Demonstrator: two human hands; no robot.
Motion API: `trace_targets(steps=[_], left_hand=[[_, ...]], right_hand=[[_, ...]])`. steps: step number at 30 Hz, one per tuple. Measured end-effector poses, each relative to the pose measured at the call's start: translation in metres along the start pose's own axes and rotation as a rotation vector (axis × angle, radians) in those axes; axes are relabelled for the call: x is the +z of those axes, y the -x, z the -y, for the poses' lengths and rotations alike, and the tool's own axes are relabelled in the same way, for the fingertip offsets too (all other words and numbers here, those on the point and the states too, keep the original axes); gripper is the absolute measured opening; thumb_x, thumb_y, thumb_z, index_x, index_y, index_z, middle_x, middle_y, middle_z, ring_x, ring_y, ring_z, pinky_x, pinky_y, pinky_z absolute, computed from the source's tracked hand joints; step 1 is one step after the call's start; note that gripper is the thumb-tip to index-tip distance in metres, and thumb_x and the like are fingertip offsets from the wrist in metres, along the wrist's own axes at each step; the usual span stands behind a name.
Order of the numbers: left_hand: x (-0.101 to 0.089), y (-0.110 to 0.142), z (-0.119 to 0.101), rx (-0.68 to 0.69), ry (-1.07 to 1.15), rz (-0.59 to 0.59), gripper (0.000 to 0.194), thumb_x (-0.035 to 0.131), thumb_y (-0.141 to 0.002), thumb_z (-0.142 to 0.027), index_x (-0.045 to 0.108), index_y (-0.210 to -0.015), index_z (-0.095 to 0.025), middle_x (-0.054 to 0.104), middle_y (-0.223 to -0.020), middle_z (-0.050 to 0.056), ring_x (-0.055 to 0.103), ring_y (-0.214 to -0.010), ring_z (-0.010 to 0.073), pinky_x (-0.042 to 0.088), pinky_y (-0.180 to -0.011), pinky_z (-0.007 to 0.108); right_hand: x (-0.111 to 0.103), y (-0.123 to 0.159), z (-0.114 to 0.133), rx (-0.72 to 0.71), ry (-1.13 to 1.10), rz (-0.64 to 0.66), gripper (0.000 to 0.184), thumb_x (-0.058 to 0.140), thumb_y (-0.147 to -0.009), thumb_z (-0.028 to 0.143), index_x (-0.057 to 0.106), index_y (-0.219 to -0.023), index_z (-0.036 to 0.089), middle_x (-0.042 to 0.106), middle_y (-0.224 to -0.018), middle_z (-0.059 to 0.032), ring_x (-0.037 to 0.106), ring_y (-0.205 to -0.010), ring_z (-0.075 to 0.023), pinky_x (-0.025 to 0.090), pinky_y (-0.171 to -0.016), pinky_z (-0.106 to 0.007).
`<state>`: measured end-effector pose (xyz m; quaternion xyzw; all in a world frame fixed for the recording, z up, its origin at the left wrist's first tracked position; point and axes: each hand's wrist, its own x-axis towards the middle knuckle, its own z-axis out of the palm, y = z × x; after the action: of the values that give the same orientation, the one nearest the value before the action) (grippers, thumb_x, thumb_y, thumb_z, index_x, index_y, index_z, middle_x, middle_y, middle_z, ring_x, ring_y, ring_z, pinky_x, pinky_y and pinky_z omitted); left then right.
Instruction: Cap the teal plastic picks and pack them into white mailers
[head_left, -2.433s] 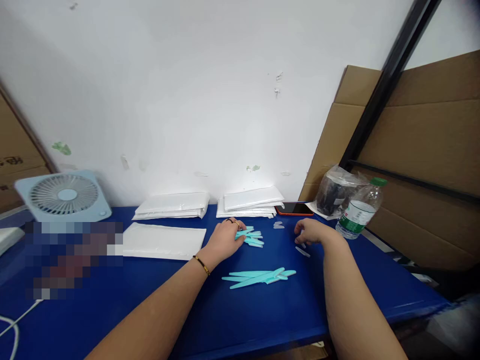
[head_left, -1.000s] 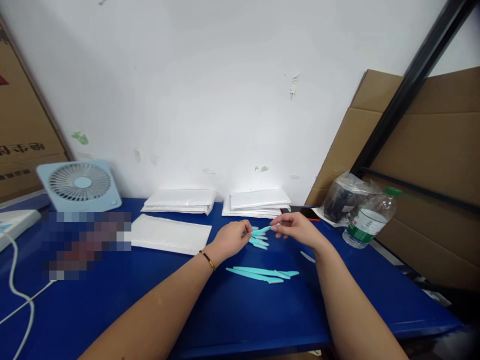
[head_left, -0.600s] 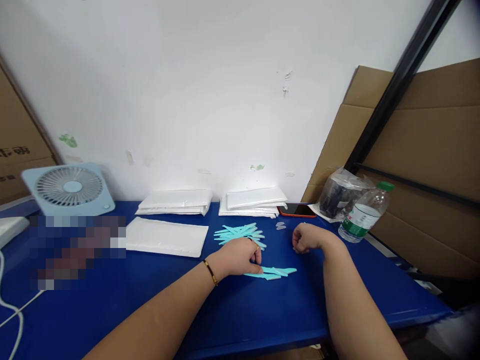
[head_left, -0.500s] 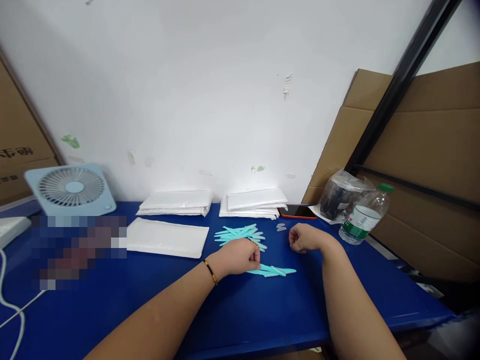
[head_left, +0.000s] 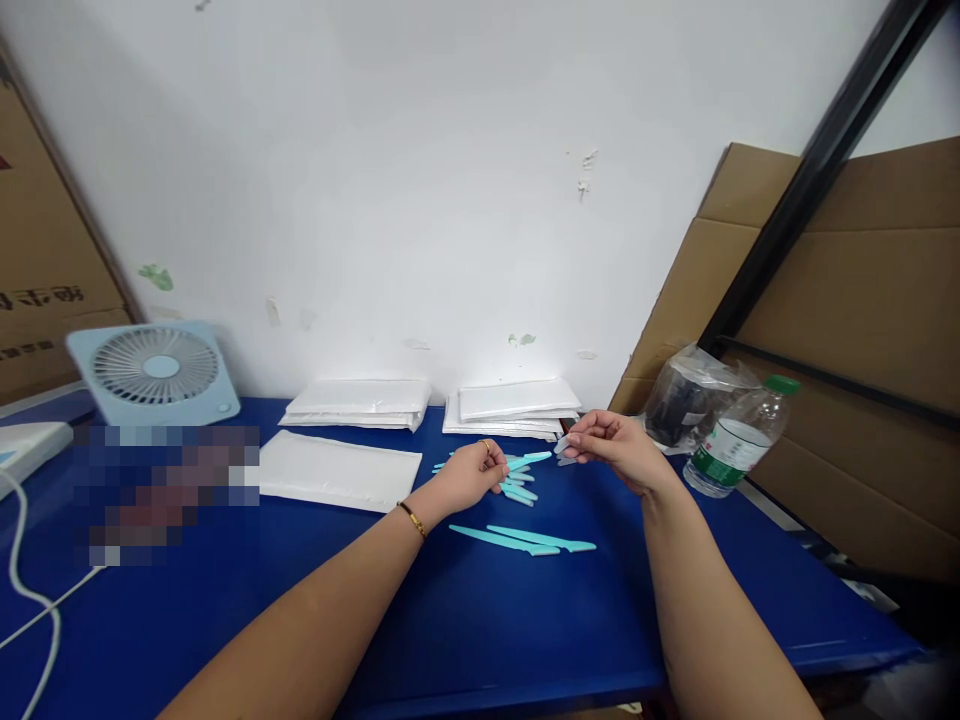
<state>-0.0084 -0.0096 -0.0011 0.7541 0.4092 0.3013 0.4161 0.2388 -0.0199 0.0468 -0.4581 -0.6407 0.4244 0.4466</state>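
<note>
Between the fingertips of my left hand (head_left: 471,478) is a turquoise eyebrow razor (head_left: 534,460), its head pointing right. My right hand (head_left: 607,445) pinches a small clear blade cap (head_left: 562,444) a short way from the razor's tip; the two do not touch. Under and behind my left hand lies a pile of more turquoise razors (head_left: 519,494), partly hidden by the hand. Two separate razors (head_left: 525,543) lie nearer me, side by side and slanted alike. Another clear cap (head_left: 567,461) rests on the table just below my right fingertips.
White padded envelopes (head_left: 356,403) lie stacked by the wall, with a second stack (head_left: 517,400) to the right. One flat envelope (head_left: 337,472) is left of the pile. A blue fan (head_left: 157,370) stands left. A water bottle (head_left: 735,440) and a bagged dark object (head_left: 686,400) stand right.
My left hand has moved back from the front razors to the pile and now holds a razor. My right hand has shifted left and back and picked up a clear cap.
</note>
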Motion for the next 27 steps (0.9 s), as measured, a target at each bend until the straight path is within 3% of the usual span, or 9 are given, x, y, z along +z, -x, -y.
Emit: trace_targets(steps=[5, 13, 27], left_hand=[[-0.0021, 0.0013, -0.0039, -0.04, 0.037, 0.006, 0.022, 0.046, -0.079, -0.037, 0.049, -0.085, -0.017, 0.061, -0.078, 0.002, 0.058, -0.063, 0.011, 0.042, -0.06, 0.022], [-0.0095, 0.0023, -0.0059, -0.067, 0.057, -0.023, 0.019, 0.045, -0.078, -0.034, 0.049, -0.082, -0.016, 0.057, -0.074, 0.0, 0.046, -0.055, 0.0076, 0.036, -0.051, 0.019], [-0.0095, 0.0003, -0.0006, -0.051, 0.06, -0.038, 0.02, 0.045, -0.077, -0.036, 0.05, -0.083, -0.017, 0.058, -0.074, 0.0, 0.046, -0.056, 0.0084, 0.036, -0.052, 0.02]], right_hand=[[0.002, -0.0007, 0.0004, -0.069, 0.17, -0.033, 0.032, 0.07, -0.066, 0.043, 0.062, -0.078, 0.015, 0.061, -0.055, -0.001, 0.058, -0.053, -0.013, 0.04, -0.044, -0.021], [0.0001, 0.0003, -0.0005, -0.049, 0.102, 0.011, 0.032, 0.074, -0.061, 0.039, 0.062, -0.08, 0.016, 0.065, -0.065, -0.003, 0.063, -0.063, -0.0163, 0.051, -0.063, -0.029], [0.001, -0.0021, -0.0043, -0.03, 0.14, 0.007, 0.031, 0.072, -0.062, 0.039, 0.064, -0.08, 0.016, 0.067, -0.065, -0.0032, 0.063, -0.062, -0.0165, 0.051, -0.062, -0.028]])
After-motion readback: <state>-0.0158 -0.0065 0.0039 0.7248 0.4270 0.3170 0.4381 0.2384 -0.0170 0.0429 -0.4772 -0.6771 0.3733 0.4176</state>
